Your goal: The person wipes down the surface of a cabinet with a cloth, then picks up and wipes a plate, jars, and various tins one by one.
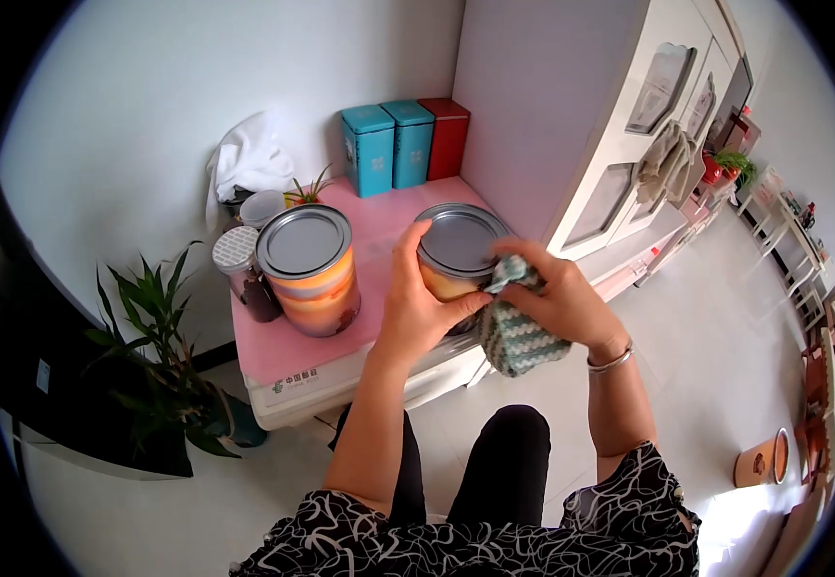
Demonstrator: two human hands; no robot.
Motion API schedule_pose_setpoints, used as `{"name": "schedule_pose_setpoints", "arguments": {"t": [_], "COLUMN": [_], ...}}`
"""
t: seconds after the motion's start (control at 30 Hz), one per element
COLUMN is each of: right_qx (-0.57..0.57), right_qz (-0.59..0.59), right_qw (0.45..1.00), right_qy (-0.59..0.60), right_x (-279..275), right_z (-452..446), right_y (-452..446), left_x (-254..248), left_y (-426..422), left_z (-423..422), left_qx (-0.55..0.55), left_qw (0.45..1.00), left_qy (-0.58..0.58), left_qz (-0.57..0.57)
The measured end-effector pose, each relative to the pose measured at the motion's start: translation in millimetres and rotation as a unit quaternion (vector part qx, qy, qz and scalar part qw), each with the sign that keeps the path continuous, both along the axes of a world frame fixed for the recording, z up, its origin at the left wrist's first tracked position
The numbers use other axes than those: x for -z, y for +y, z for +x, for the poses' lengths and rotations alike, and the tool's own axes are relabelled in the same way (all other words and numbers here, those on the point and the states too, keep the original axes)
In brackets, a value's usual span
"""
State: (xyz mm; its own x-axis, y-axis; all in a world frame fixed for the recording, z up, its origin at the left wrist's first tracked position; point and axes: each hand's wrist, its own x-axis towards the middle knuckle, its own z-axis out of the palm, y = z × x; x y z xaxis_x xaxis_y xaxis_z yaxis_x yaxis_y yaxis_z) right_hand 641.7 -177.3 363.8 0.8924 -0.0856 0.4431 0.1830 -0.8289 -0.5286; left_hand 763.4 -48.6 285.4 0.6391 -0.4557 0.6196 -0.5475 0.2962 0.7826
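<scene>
While clutching green-and-white knitted cloth (525, 334) in right hand (567, 294), holding grey-lidded cylindrical orange-yellow tin (462, 242) mid-frame between left hand's (421, 306) wide-set thumb and fingers.

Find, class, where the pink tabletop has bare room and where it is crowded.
The pink tabletop shows bare between the orange-banded, grey-lidded cylinder and the left grip, before the rectangular teal boxes; a narrower strip borders the cylinder's front. Crowded: the rear left, with a white cloth, small green plant and dark cylindrical jar.

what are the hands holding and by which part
The left hand holds a lidded tin by its side, thumb at the front; the right hand grips a striped cloth by its top.
</scene>
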Motion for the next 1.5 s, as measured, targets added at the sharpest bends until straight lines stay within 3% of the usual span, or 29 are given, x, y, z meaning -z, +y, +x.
{"name": "schedule_pose_setpoints", "arguments": {"t": [0.07, 0.13, 0.17, 0.2, 0.27, 0.33, 0.4, 0.43, 0.53, 0.6, 0.67, 0.73, 0.8, 0.87, 0.97, 1.0, 1.03, 1.07, 1.1, 1.13, 1.17, 1.2, 1.23, 1.27, 1.3, 1.33, 1.37, 1.4, 1.5], "right_qx": [0.102, 0.184, 0.245, 0.255, 0.201, 0.112, 0.067, 0.065, 0.033, 0.016, 0.021, -0.045, -0.025, 0.038, 0.063, 0.028, 0.022, 0.045, 0.077, 0.109, 0.104, 0.098, 0.104, 0.093, 0.004, -0.084, -0.093, -0.131, -0.04], "right_qz": [0.169, 0.23, 0.151, 0.224, 0.197, 0.0, -0.239, -0.239, -0.151, -0.039, -0.006, 0.079, 0.054, 0.362, 0.465, 0.551, 0.513, 0.367, 0.204, 0.037, 0.029, 0.021, 0.055, 0.263, 0.453, 0.621, 0.561, 0.578, 0.483], "right_qw": [0.98, 0.934, 0.916, 0.898, 0.919, 0.989, 0.936, 0.936, 0.965, 0.993, 0.991, 0.985, 0.98, 0.9, 0.809, 0.733, 0.762, 0.883, 0.935, 0.958, 0.959, 0.959, 0.962, 0.939, 0.874, 0.766, 0.81, 0.792, 0.851], "right_qy": [0.002, -0.203, -0.28, -0.282, -0.277, -0.098, -0.251, -0.25, -0.21, -0.107, -0.136, -0.147, -0.189, -0.24, -0.355, -0.398, -0.395, -0.288, -0.28, -0.262, -0.263, -0.264, -0.249, -0.201, -0.175, -0.142, -0.145, -0.147, -0.201], "right_x": [-12, -23, -26, -38, -39, -24, 4, 6, 1, -7, 1, 9, 18, 26, 26, 21, 23, 33, 34, 35, 41, 45, 41, 41, 40, 41, 61, 76, 109], "right_z": [-10, -1, 6, 11, 32, 50, 71, 72, 69, 62, 61, 60, 56, 55, 50, 48, 35, 19, 13, 8, 0, -6, -14, -23, -28, -35, -45, -54, -84], "right_y": [-6, -21, -34, -23, -2, 8, 20, 19, 18, 17, 11, 4, 9, 11, 5, 6, 8, 6, 28, 50, 54, 55, 51, 48, 40, 32, 21, 14, 31], "left_x": [-1, 0, 1, 0, -4, -6, -7, -7, -11, -14, -10, -3, 2, 0, 3, 2, 2, -1, -4, -6, -5, 0, 5, 10, 14, 16, 12, 9, 6], "left_y": [0, -1, -1, 0, 0, -1, -1, -1, 0, 0, 0, -1, -3, -5, -6, -5, -4, 0, 3, 5, 9, 13, 17, 22, 26, 29, 32, 37, 43], "left_z": [2, 4, 4, 3, 1, -3, -3, -2, -3, -3, -3, 0, 0, 3, 5, 5, 1, -2, -9, -18, -25, -33, -39, -46, -54, -63, -74, -79, -86], "left_qx": [-0.041, -0.043, -0.044, -0.041, -0.056, -0.061, -0.07, -0.066, -0.075, -0.071, -0.077, -0.081, -0.068, -0.096, -0.08, -0.067, -0.026, -0.035, -0.018, 0.001, 0.055, 0.056, 0.101, 0.146, 0.162, 0.178, 0.227, 0.227, 0.299], "left_qw": [0.998, 0.997, 0.997, 0.997, 0.995, 0.996, 0.996, 0.997, 0.996, 0.996, 0.996, 0.992, 0.994, 0.982, 0.989, 0.993, 0.998, 0.997, 0.997, 0.997, 0.991, 0.991, 0.988, 0.983, 0.983, 0.982, 0.969, 0.969, 0.948], "left_qy": [-0.051, -0.056, -0.058, -0.058, -0.058, -0.052, -0.044, -0.031, -0.012, -0.005, -0.024, -0.092, -0.081, -0.162, -0.12, -0.092, -0.035, -0.051, -0.017, 0.02, 0.093, 0.096, 0.093, 0.091, 0.065, 0.039, 0.054, 0.059, 0.104], "left_qz": [0.024, 0.026, 0.033, 0.033, 0.051, 0.044, 0.037, 0.039, 0.055, 0.054, 0.049, 0.028, 0.008, -0.018, -0.011, -0.008, -0.041, -0.053, -0.067, -0.08, -0.076, -0.075, -0.071, -0.065, -0.057, -0.049, -0.079, -0.076, -0.041]}}
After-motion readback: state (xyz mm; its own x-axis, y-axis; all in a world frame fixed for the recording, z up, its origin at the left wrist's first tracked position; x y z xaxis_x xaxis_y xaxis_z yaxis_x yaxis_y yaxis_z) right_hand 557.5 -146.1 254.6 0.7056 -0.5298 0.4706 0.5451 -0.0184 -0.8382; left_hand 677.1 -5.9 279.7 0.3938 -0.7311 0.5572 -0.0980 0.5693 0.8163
